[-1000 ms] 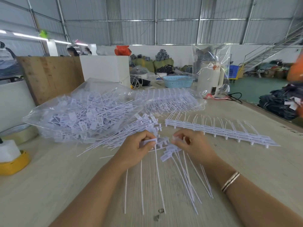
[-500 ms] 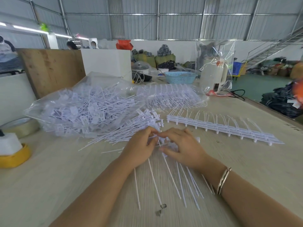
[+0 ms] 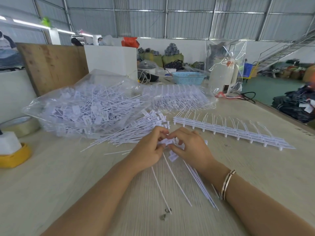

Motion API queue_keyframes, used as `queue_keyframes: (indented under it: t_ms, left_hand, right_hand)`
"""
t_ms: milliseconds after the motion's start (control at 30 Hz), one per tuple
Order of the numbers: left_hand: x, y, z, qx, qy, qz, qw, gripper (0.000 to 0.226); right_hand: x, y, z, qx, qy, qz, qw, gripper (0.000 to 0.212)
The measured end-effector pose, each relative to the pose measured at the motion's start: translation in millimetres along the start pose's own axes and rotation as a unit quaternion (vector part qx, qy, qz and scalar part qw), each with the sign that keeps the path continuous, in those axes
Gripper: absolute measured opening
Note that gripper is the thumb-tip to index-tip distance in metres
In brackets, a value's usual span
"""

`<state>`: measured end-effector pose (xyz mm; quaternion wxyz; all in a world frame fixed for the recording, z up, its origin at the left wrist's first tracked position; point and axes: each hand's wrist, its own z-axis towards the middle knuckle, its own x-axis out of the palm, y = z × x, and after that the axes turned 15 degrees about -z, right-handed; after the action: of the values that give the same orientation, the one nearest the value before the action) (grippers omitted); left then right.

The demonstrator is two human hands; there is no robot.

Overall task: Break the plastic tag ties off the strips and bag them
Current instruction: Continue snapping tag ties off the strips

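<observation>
Both hands stay close: left hand (image 3: 150, 150) and right hand (image 3: 190, 147) pinch one strip (image 3: 167, 142) mid-table, ready to snap ties off.

Corrugated metal walls (image 3: 187, 23) under strip lights (image 3: 30, 24). Green floor (image 3: 265, 87) at right, below a metal staircase (image 3: 286, 48). Leaning plywood board (image 3: 52, 65) beside a white partition (image 3: 110, 60). Blurred bundles, perhaps garments (image 3: 296, 106), far right.
</observation>
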<state>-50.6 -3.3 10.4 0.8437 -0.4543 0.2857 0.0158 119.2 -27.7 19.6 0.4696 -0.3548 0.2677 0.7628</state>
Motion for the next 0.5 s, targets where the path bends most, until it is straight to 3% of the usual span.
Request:
queue_keyframes:
  t_ms: [133,300,500]
  left_hand:
    - [-4,5,1,-0.029,-0.036,0.055,0.997,0.012]
    - [-7,10,2,-0.057,-0.033,0.025,0.998,0.022]
    - [-6,12,0,-0.042,-0.023,0.040,0.998,0.029]
  right_hand:
    - [-2,-4,-1,0.024,-0.025,0.000,0.999,0.024]
    - [-3,-7,-1,0.037,-0.012,0.037,0.999,0.031]
    - [0,-4,2,-0.016,-0.001,-0.083,0.996,0.020]
